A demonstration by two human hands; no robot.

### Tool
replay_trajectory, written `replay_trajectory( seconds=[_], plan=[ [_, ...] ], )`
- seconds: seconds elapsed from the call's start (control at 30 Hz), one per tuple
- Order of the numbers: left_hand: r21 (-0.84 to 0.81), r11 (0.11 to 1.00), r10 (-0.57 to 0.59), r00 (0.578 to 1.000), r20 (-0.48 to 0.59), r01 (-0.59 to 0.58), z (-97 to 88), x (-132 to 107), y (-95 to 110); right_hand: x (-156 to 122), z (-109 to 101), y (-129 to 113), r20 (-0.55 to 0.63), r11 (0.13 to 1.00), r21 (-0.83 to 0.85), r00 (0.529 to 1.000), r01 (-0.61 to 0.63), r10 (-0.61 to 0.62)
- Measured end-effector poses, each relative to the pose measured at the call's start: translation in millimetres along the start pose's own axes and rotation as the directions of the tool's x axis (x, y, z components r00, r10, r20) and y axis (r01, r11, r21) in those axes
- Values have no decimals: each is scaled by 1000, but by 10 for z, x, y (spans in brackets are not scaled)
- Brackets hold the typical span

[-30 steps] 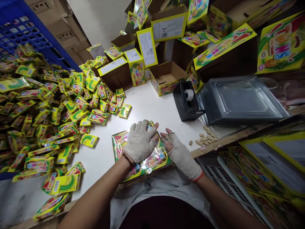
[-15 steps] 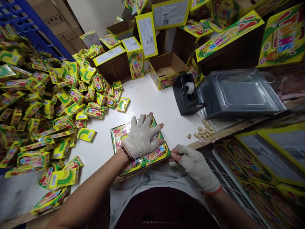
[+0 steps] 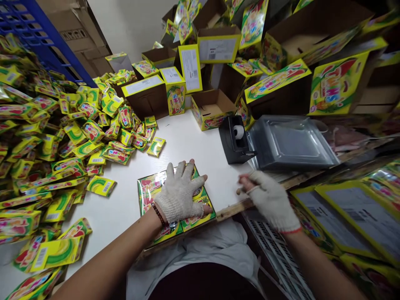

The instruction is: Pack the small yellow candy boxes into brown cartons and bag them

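My left hand (image 3: pixel 180 193), in a white fingertip-less glove, lies flat with fingers spread on a block of Twins packets (image 3: pixel 148 185). The block is bright yellow, green and red under shiny clear plastic and sits at the table's front edge. To its right, my gloved right hand (image 3: pixel 270 202) is off the block, above the table edge. Its fingers are bent and their tips blurred, so whether they hold anything is unclear. Beyond that hand stands a black tape dispenser (image 3: pixel 235 143) with a white roll. Beside it is a stack of clear plastic trays (image 3: pixel 290 143).
Loose small packets (image 3: pixel 101 187) are heaped across the left, beside a blue plastic crate (image 3: pixel 53 46). Open display boxes (image 3: pixel 212 110) crowd the back. Packed yellow cartons (image 3: pixel 343 212) stand low at the right, by a grey slatted crate (image 3: pixel 271 246).
My right hand has left the block's near right corner and moved right and forward, toward the table edge below the tape dispenser. My left hand stays on the block. The view has shifted slightly.
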State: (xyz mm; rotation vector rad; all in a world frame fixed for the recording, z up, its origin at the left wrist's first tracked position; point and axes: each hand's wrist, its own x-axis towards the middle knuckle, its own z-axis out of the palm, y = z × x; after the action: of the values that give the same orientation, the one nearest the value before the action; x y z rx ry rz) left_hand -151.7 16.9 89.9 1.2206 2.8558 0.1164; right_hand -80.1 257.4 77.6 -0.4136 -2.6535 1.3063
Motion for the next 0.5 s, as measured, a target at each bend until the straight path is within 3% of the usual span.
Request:
replay_trajectory(
  seconds=[0.07, 0.1, 0.23, 0.3, 0.5],
  plan=[
    [-7, 1000, 0, 1000, -15, 0, 13, -4, -5, 346, -175, 82, -261, 993, -115, 965, 3, -33],
    [-10, 1000, -1, 1000, -22, 1, 19, -8, -8, 510, -238, 117, -310, 990, -139, 951, -28, -16],
    [-22, 1000, 3, 999, -50, -5, 44, -26, -16, 962, -294, 196, -187, 980, -45, 965, -195, 183],
    [-21, 1000, 8, 998, -62, -9, 56, -31, -19, 1062, -245, 207, -154, 980, 4, 968, -199, 197],
    [-16, 1000, 7, 998, -58, -8, 64, -30, -17, 1034, -165, 161, -306, 985, 56, 936, -163, 172]
  ],
)
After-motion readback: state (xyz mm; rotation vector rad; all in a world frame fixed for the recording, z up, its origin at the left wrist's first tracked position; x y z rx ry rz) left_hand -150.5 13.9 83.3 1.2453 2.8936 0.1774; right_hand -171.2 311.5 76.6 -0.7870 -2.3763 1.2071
